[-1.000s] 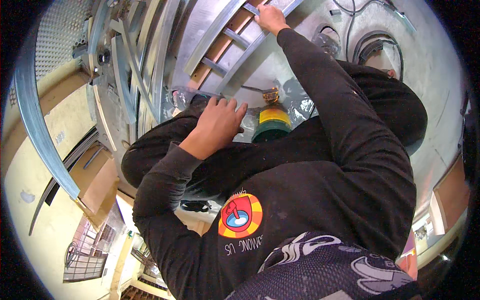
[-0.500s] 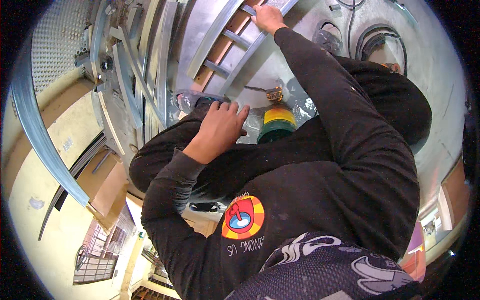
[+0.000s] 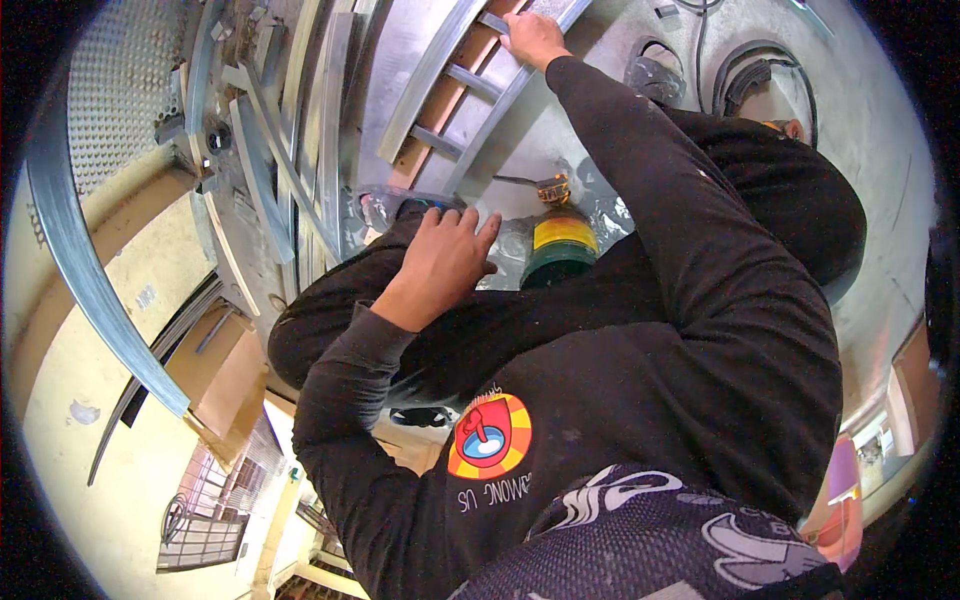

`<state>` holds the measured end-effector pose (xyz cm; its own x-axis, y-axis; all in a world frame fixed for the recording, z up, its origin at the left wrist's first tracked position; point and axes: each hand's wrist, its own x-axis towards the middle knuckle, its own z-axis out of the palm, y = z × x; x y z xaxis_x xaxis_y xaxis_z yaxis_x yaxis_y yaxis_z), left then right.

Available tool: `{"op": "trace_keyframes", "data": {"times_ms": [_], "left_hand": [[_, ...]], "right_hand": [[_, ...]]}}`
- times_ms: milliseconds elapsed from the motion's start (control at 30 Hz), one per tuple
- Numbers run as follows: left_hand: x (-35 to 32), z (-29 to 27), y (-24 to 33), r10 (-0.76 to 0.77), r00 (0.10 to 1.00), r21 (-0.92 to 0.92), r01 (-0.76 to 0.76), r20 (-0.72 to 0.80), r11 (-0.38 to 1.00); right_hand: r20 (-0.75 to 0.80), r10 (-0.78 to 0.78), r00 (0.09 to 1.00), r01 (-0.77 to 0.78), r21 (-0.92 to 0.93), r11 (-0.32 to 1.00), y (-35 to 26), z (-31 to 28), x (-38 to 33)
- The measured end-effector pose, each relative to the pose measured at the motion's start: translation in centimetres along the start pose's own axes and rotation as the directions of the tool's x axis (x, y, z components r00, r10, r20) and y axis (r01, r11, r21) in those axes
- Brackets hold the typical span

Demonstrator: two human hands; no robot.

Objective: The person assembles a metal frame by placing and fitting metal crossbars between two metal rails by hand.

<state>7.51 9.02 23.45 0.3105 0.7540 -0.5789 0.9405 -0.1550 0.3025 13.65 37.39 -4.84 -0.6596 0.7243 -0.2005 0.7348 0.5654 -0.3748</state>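
A ladder-like metal frame (image 3: 497,122) of grey channel rails and short crossbars lies before me, with a brown strip running beneath it. My right hand (image 3: 533,40) is at its far end, fingers and thumb closed on a crossbar between the rails. Above my bent left leg hangs my left hand (image 3: 440,262), palm down, its fingers spread and holding nothing. Between my legs stands a green and yellow cylindrical object (image 3: 562,248). A small orange-and-black piece (image 3: 552,190) lies just beyond it; its kind is unclear.
Long metal strips (image 3: 268,170) lie bunched on the left beside a perforated panel (image 3: 125,110). A bowed grey metal channel (image 3: 95,265) crosses the far left. Coiled black cable (image 3: 765,75) lies at the upper right, near a dark shoe (image 3: 655,75).
The whole view has shifted slightly. Both hands keep nearly the same places and poses, the right on the frame and the left above the leg.
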Motion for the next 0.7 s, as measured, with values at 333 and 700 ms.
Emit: {"op": "trace_keyframes", "data": {"times_ms": [333, 700], "left_hand": [[-0.2, -2.3, 1.0, -0.016, 0.995, 0.023, 0.014, 0.094, 1.000], [1.3, -0.9, -0.4, 0.014, 0.990, 0.044, -0.020, 0.138, 0.999]], "right_hand": [[-0.463, 0.017, 0.886, 0.101, 0.230, 0.968, -2.9, 0.1, 4.3], [0.141, -0.091, 0.986, 0.086, 0.044, 0.995, -8.4, -3.4, 14.1]]}}
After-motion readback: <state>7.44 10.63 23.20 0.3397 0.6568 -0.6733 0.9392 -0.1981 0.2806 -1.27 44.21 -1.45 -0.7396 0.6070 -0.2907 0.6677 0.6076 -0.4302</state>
